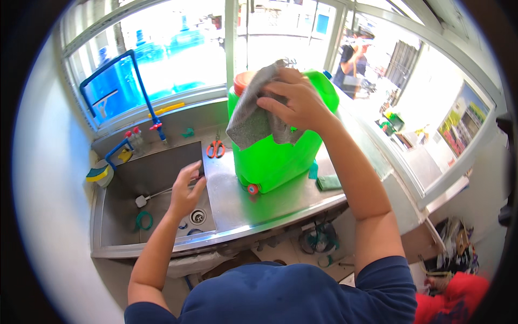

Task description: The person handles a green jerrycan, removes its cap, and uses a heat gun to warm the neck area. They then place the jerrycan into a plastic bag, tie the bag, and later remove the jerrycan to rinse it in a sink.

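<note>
A large green plastic jug (pixel 270 167) with a red top cap (pixel 243 81) and a small red-capped spout (pixel 253 189) stands upright on the steel counter (pixel 232 216). My right hand (pixel 288 102) grips a grey cloth (pixel 248 129) over the jug's top, hiding part of it. My left hand (pixel 186 183), fingers apart and slightly curved, is over the right side of the steel sink (pixel 116 194); a thin-handled white brush (pixel 142 200) lies beneath it, with a teal ring (pixel 144 220). Orange scissors (pixel 215 148) lie left of the jug; a folded green cloth (pixel 329 182) lies to its right.
Blue pipe taps (pixel 156 126), spray bottles (pixel 136 141) and a sponge (pixel 97 174) line the sink's back and left. Blue water containers (pixel 113 86) stand beyond the window. Another person (pixel 348 65) stands outside at right. Red fabric (pixel 456 297) is at lower right.
</note>
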Tool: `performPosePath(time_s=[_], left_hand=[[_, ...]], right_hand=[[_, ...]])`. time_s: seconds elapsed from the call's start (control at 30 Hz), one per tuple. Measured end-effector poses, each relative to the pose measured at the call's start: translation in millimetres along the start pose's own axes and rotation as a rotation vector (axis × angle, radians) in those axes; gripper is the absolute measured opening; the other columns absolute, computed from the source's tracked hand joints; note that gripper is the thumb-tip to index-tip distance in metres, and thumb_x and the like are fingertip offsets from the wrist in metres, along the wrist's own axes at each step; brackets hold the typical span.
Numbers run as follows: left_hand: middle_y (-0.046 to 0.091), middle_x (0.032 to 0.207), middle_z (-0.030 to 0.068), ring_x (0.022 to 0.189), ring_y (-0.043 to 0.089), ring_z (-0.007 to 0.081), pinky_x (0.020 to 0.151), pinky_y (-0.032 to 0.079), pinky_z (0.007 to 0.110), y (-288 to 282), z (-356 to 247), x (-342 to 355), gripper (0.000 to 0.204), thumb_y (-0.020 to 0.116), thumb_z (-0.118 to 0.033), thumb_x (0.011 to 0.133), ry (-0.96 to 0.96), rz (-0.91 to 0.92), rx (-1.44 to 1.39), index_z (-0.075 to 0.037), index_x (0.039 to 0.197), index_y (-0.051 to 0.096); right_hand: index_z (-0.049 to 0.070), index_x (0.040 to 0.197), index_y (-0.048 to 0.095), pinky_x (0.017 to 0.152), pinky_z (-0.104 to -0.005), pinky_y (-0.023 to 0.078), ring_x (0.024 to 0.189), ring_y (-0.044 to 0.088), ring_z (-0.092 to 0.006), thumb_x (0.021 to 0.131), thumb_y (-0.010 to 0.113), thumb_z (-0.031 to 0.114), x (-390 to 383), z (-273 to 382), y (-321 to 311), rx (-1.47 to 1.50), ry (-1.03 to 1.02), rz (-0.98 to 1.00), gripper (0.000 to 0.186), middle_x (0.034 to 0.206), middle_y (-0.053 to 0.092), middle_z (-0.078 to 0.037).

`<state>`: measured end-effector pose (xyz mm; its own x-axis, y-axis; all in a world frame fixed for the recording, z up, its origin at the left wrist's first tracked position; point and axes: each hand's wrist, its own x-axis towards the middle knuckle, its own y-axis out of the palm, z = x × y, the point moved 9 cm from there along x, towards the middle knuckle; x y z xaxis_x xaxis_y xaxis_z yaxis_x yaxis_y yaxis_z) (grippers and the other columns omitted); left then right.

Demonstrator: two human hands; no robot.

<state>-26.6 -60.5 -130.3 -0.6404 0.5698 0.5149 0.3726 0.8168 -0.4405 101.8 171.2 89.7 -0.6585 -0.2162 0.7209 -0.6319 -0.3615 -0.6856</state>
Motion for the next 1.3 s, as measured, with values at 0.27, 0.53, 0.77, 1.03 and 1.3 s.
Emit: performPosePath(time_s=[0.27, 0.53, 0.77, 1.03, 1.3], left_hand=[[0.067, 0.113, 0.0079, 0.095, 0.061, 0.0110, 0.085, 0.049, 0.025, -1, 36, -77, 0.035, 0.061, -0.016, 0.096, -0.350, -0.192, -0.220, -0.003, 0.129, 0.059], [0.068, 0.109, 0.0106, 0.101, 0.064, 0.0150, 0.089, 0.050, 0.028, 35, 11, -122, 0.033, 0.059, -0.016, 0.098, -0.531, -0.169, -0.338, 0.005, 0.124, 0.059], [0.068, 0.106, 0.0100, 0.095, 0.063, 0.0139, 0.088, 0.050, 0.027, -6, 14, -164, 0.034, 0.059, -0.020, 0.098, -0.658, -0.422, -0.296, 0.004, 0.122, 0.061], [0.065, 0.115, 0.0069, 0.101, 0.060, 0.0123, 0.092, 0.046, 0.027, 18, -45, -13, 0.043, 0.051, -0.032, 0.102, -0.321, -0.265, -0.232, 0.001, 0.131, 0.055], [0.036, 0.151, 0.0184, 0.140, 0.034, 0.0319, 0.115, 0.026, 0.041, 35, -198, 151, 0.060, 0.046, -0.040, 0.101, 0.372, -0.270, 0.327, -0.003, 0.147, 0.038]], right_hand=[[0.013, 0.140, 0.052, 0.104, -0.0461, 0.041, 0.121, 0.056, -0.0370, 0.083, 0.060, 0.051, 67, -87, 88, 0.046, 0.703, 0.794, 0.068, 0.138, 0.055, -0.013], [0.004, 0.107, 0.070, 0.104, -0.0502, 0.038, 0.126, 0.051, -0.0295, 0.084, 0.062, 0.033, 15, 24, 93, -0.772, -0.341, 0.033, 0.037, 0.120, 0.062, -0.016], [0.005, 0.131, 0.055, 0.111, -0.0511, 0.030, 0.134, 0.040, -0.0373, 0.084, 0.061, 0.030, -76, -37, 29, -0.415, -0.024, -0.200, 0.053, 0.136, 0.051, -0.018], [0.005, 0.117, 0.064, 0.096, -0.0455, 0.047, 0.118, 0.057, -0.0329, 0.085, 0.055, 0.036, 52, -66, 58, 0.176, 0.127, 0.633, 0.045, 0.128, 0.061, -0.015], [0.003, 0.118, 0.065, 0.102, -0.0467, 0.043, 0.116, 0.058, -0.0380, 0.076, 0.062, 0.027, 39, 2, 43, -0.269, -0.167, -0.013, 0.049, 0.118, 0.064, -0.021]])
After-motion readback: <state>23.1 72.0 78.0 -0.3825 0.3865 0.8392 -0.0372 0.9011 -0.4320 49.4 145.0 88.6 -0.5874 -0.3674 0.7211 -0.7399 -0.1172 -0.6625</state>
